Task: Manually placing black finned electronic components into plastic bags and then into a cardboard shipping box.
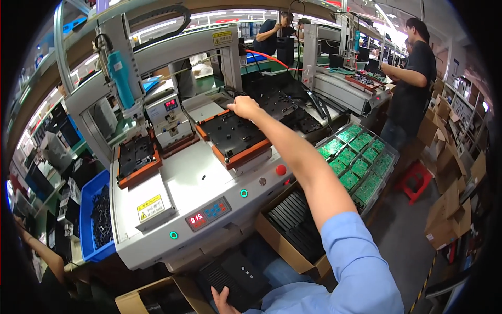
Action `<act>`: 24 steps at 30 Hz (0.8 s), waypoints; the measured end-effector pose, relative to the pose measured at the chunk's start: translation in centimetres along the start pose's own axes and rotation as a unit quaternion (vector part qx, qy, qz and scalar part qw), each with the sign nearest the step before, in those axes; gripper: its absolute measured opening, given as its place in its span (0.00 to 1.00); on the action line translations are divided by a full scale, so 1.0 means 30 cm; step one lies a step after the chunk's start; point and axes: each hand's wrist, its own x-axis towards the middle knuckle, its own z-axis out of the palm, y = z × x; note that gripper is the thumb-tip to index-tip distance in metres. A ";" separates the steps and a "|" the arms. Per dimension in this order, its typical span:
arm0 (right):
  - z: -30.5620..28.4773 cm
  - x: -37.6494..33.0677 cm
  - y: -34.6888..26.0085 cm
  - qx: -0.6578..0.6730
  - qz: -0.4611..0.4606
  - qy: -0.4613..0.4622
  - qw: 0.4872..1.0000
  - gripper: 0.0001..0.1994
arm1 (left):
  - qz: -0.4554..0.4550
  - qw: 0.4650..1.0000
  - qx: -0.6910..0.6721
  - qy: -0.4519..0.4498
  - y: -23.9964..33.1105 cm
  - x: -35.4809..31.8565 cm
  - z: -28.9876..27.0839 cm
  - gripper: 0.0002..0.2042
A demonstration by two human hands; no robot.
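Note:
My left hand (pixel 223 300) grips the edge of a black plastic housing (pixel 235 277) with slots and small openings, held low over my lap. Reaching far across the machine, my right hand (pixel 244 108) has its fingers curled at the back edge of an orange fixture (pixel 240 158). A black plastic panel (pixel 230 133) with small posts lies in that fixture, just in front of the hand. What those fingers hold, if anything, is hidden. A second orange fixture (pixel 140 175) with a black panel sits to the left, under a teal screwdriver (pixel 121 81) mounted on the gantry.
A red button (pixel 281 170) and control panel (pixel 208 213) line the machine's front. Blue bin (pixel 97 251) of small black parts stands left. Clear tray (pixel 389 157) of green circuit boards lies right, above a carton (pixel 272 230) of black panels. A co-worker (pixel 415 73) stands beyond.

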 end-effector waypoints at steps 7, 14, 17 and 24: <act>0.021 0.047 0.074 -0.011 -0.059 0.031 0.998 0.16 | -0.029 1.000 -0.005 -0.007 -0.026 0.000 -0.015 0.35; -0.087 -0.181 0.129 -0.027 -0.052 0.016 0.998 0.23 | -0.033 0.999 -0.037 -0.003 -0.033 0.017 -0.013 0.33; -0.138 -0.298 0.135 -0.037 -0.046 -0.057 0.997 0.28 | -0.026 0.999 -0.020 -0.011 -0.033 0.032 -0.019 0.34; -0.127 -0.297 0.116 0.086 -0.012 -0.095 0.992 0.22 | -0.031 0.998 -0.035 -0.036 -0.056 0.044 -0.022 0.34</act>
